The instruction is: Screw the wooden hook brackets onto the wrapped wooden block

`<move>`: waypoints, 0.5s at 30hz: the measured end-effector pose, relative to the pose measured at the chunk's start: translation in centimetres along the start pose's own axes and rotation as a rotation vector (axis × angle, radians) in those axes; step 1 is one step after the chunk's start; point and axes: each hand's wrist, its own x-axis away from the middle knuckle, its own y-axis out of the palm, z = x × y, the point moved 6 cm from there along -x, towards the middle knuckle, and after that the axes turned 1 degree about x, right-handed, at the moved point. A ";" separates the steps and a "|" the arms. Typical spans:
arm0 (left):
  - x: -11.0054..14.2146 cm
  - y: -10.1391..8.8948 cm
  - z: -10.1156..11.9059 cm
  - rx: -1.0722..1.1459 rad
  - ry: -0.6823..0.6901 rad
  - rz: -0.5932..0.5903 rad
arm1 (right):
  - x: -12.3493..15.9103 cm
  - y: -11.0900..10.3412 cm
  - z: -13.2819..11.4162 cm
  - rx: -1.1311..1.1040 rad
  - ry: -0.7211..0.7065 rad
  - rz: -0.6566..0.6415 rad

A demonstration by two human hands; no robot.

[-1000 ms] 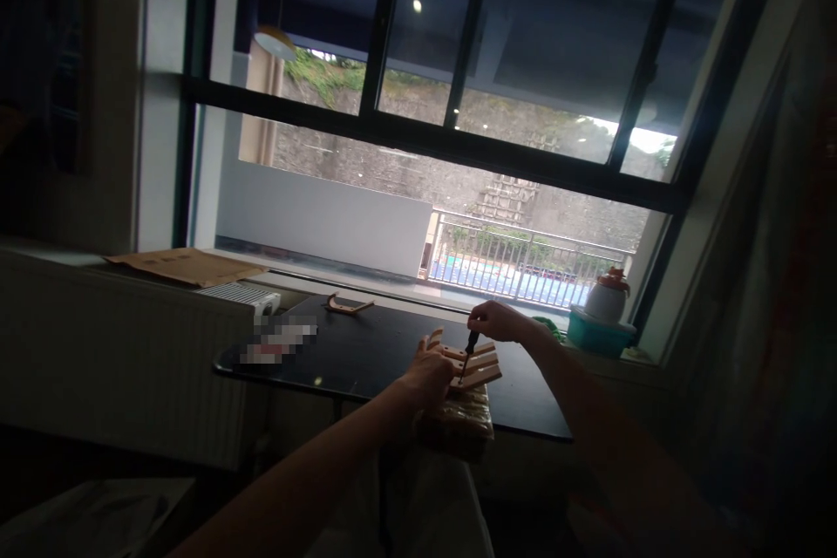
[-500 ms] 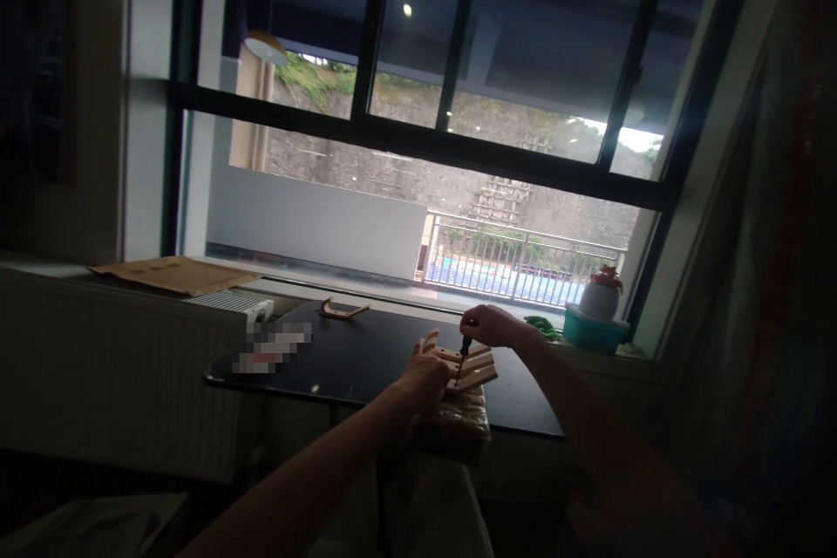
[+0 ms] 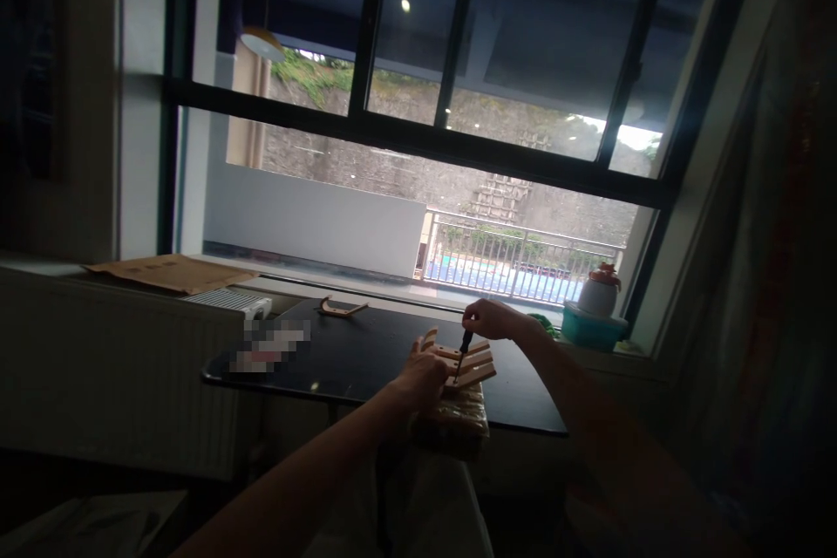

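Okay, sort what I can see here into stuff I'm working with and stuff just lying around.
In use:
- screwdriver, in your right hand
- slatted wooden piece, under your left hand

Lying about:
- curved wooden piece, possibly a spare part
- brown envelope
- teal container

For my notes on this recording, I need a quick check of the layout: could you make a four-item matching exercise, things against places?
1. Screwdriver
2. Loose curved wooden piece
3. Teal box
4. Brown envelope

A. Beneath the bottle with the orange top
B. In the right hand
C. On the ledge above the radiator
D. On the dark table, towards the window

Right pairs: 1-B, 2-D, 3-A, 4-C
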 end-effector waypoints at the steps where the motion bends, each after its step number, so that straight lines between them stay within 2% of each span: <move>1: 0.0 0.0 0.0 0.001 0.000 0.000 | 0.0 0.0 0.1 -0.004 -0.002 -0.001; 9: 0.2 -0.3 0.3 0.004 0.000 0.007 | 0.0 0.6 0.1 0.001 0.044 0.048; 15: 0.1 -0.2 0.2 -0.005 0.003 0.012 | -0.2 0.3 -0.1 -0.012 0.016 0.025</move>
